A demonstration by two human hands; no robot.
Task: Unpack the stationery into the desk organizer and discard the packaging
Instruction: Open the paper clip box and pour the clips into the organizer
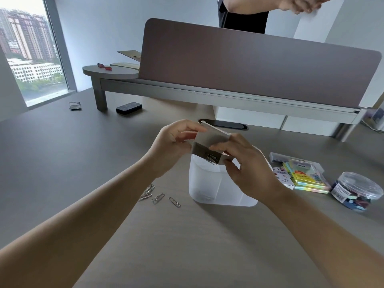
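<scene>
A small grey cardboard box [209,140], open end down with silver paper clips [212,158] showing, is being pinched by the left hand [173,142] and right hand [247,163] above the translucent white plastic organizer [216,188].

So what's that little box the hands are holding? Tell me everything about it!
The small cardboard box looks grey-brown inside with white outer faces. Its flap is open and it is tilted, mouth down, over the frosted plastic organizer. Silver paper clips poke from the opening. The left hand and right hand each pinch one side.
</scene>
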